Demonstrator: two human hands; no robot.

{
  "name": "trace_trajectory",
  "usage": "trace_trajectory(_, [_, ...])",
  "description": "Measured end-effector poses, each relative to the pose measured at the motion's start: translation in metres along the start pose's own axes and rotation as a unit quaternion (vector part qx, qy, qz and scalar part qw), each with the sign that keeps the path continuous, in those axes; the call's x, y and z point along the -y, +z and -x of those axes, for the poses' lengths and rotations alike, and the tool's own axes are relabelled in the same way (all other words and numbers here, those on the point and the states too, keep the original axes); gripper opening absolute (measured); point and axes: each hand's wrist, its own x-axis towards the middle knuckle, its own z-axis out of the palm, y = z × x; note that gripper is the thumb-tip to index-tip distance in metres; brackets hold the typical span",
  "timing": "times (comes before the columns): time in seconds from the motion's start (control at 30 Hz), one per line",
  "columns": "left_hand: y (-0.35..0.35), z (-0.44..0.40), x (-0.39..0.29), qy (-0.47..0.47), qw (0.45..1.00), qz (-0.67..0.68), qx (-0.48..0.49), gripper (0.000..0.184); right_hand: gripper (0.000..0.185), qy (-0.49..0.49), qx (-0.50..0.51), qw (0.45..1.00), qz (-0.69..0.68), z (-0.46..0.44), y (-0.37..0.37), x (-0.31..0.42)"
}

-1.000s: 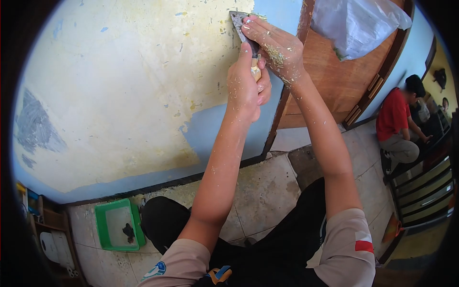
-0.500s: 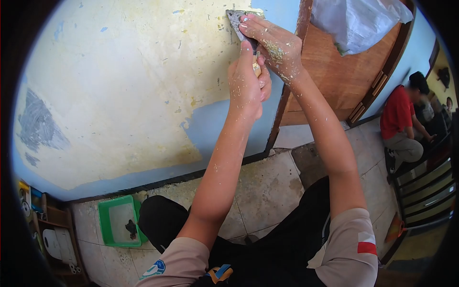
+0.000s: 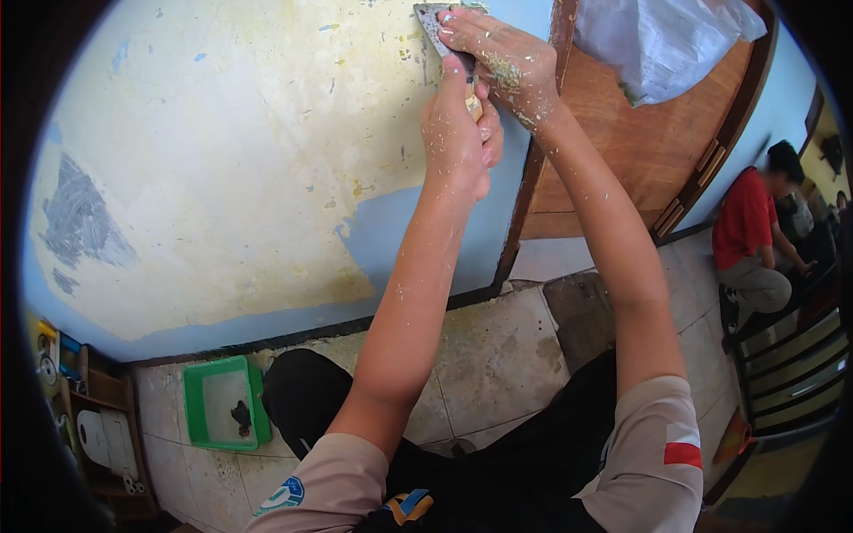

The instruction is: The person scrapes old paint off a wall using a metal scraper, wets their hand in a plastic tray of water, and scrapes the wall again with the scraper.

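My left hand (image 3: 455, 138) is closed around the light-coloured handle of a paint scraper (image 3: 432, 24), thumb lying along it toward the blade. My right hand (image 3: 517, 73) is on the same scraper, its outstretched fingers pressed together over the metal blade and its thumb hidden. Pale flakes cling to both hands, thickest on the back of the right. The blade lies against the wall (image 3: 231, 204) near the top of the view, close to where a cream, scraped area meets blue paint (image 3: 404, 235).
A wooden door (image 3: 613, 164) with a white plastic bag (image 3: 671, 44) stands at right. On the tiled floor (image 3: 489, 355) sits a green basin (image 3: 191, 404) holding a dark lump. A shelf (image 3: 111, 391) is at lower left. A person in red (image 3: 745, 218) crouches by a dark slatted bench (image 3: 795, 373).
Both hands and the scraper sit slightly higher in the view. The camera has shifted a little. The grip on the scraper looks the same.
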Motion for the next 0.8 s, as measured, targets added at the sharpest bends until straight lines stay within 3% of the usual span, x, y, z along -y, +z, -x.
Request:
trace_trajectory(0.67, [-0.003, -0.008, -0.016, 0.003, 0.999, -0.025, 0.023, 0.044, 0.043, 0.045, -0.021, 0.999, -0.018, -0.02, 0.0, 0.008])
trace_trajectory(0.73, [0.011, -0.011, -0.029, 0.005, 0.998, -0.007, 0.058, 0.044, 0.018, 0.062, -0.075, 0.995, 0.017, -0.036, 0.001, 0.001])
trace_trajectory(0.8, [0.012, -0.009, -0.027, 0.009, 0.999, -0.01, 0.052, 0.043, 0.015, 0.042, -0.068, 0.996, 0.025, -0.032, -0.005, 0.001])
